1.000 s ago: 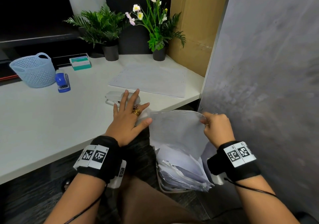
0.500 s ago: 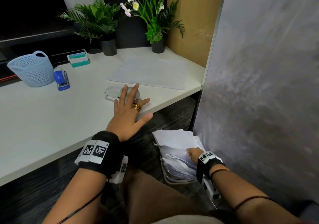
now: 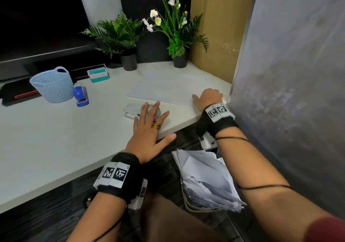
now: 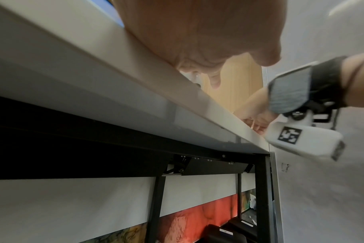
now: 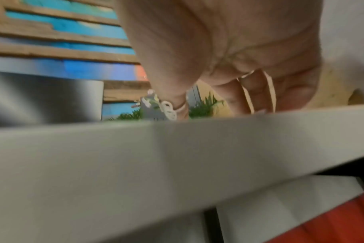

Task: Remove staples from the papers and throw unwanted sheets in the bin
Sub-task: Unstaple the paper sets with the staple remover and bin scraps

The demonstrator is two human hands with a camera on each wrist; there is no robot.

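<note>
Papers (image 3: 173,90) on desk: right hand (image 3: 208,100) curled at corner, grip hidden; left hand (image 3: 149,137) flat, empty.

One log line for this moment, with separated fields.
left hand: flat on desk, fingers on stapler | right hand: on papers | bin: full of sheets

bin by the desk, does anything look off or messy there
Yes. The bin on the floor is overfull: crumpled sheets are heaped above its rim and fan out past its edge, so it looks as if some could slide off. Nothing has spilled onto the floor that I can see.
</note>
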